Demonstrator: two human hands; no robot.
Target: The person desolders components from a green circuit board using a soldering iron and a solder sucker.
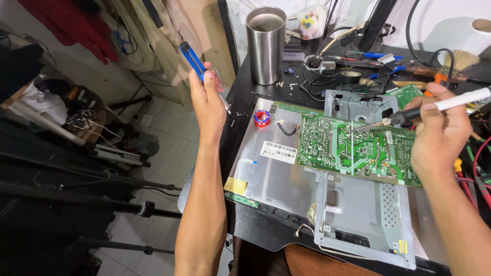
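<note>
While the soldering iron [409, 115] is being gripped by the right hand [440, 135], fingers clamped on it, its tip is being held on the green circuit board [353, 148]. At nine o'clock, a blue desoldering pump [194, 61] is being clasped by the left hand [207, 105].

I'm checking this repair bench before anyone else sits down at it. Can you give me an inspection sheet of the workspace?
Surface: black table, crowded, mostly covered by a metal panel.
Job's things: green circuit board lies on the panel; soldering iron tip touches it.
Clutter: steel cup, red solder spool, brush, pens and tools at the back.
Grippers: right hand grips the soldering iron; left hand holds a blue tool raised off the table edge.
Cables: black leads tangled at the back; red wires on the right.
Surroundings: tripod legs on tiled floor, red cloth hanging.
</note>
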